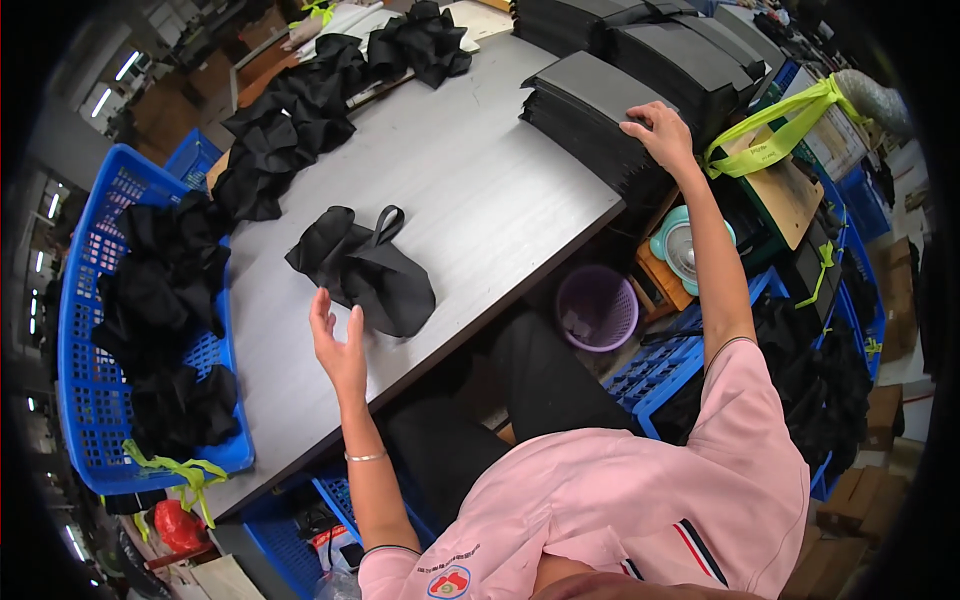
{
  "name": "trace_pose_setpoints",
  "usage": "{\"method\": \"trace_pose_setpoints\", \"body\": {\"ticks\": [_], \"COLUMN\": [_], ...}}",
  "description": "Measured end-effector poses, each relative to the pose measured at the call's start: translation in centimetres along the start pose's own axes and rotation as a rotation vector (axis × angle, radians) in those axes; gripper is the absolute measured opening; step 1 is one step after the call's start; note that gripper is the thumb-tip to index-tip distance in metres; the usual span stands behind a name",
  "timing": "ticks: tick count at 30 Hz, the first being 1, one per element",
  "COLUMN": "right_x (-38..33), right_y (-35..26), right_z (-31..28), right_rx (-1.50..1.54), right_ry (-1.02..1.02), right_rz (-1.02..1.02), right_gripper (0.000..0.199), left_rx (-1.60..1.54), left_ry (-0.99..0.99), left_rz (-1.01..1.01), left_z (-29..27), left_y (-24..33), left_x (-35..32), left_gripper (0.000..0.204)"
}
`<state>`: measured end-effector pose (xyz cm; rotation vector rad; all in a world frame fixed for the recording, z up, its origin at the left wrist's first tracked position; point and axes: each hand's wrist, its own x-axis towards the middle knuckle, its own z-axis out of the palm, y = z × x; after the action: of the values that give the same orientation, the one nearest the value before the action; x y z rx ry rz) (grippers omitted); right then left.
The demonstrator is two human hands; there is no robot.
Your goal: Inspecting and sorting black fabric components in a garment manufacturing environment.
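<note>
On the grey table lies a crumpled black fabric piece point(362, 270) with a small loop standing up from it. My left hand point(341, 345) is beside its near edge, fingers and thumb apart, holding nothing. At the far right a neat stack of flat black fabric pieces point(590, 95) sits on the table. My right hand point(662, 135) is over this stack's right end, fingers loosely bent, with a gap between thumb and forefinger. Whether its fingertips touch the top piece cannot be made out.
A blue plastic basket point(150, 170) with black fabric pieces stands at the left. More crumpled pieces point(285, 135) line the table's point(470, 180) far left edge. Other dark stacks point(680, 55) stand behind. A purple bin point(597, 308) and small turquoise fan point(680, 250) are below the table's right edge.
</note>
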<state>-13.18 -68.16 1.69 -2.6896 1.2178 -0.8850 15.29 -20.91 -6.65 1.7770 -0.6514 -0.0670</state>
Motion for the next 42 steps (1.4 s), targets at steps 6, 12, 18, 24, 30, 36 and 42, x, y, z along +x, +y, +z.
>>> {"method": "trace_pose_setpoints", "body": {"ticks": [6, 12, 18, 24, 30, 36, 42], "right_x": [0.5, -3.9, -20.8, -28.1, -28.7, -29.2, -29.1], "right_y": [0.6, -5.0, -16.9, -21.4, -21.4, -21.3, -23.6], "right_z": [1.0, 0.7, 3.0, -0.7, -5.1, -4.9, -3.8], "right_rx": [-0.187, -0.530, -0.240, 0.459, 1.014, 0.890, 0.643], "right_ry": [0.066, 0.392, -0.132, -0.540, -0.836, -0.609, -0.218], "right_rz": [-0.202, -0.551, -0.559, -0.240, 0.018, -0.004, -0.135], "right_gripper": [0.018, 0.005, 0.008, 0.017, 0.020, 0.010, 0.039], "left_rx": [-0.251, -0.486, -0.937, -1.138, -1.516, -1.550, -1.325], "left_ry": [0.114, -0.021, -0.448, -0.685, -0.797, -0.517, -0.335], "left_rz": [-0.031, -0.171, -0.547, -0.823, -0.705, -0.675, -0.709], "left_z": [-0.3, 1.5, 6.4, 11.3, 11.3, 8.3, 6.8], "left_y": [2.2, 3.1, 3.1, 2.8, 2.8, 5.0, 6.1], "left_x": [-5.5, -10.4, -14.4, -16.3, -15.5, -13.6, -13.3], "left_gripper": [0.046, 0.038, 0.062, 0.095, 0.102, 0.067, 0.044]}}
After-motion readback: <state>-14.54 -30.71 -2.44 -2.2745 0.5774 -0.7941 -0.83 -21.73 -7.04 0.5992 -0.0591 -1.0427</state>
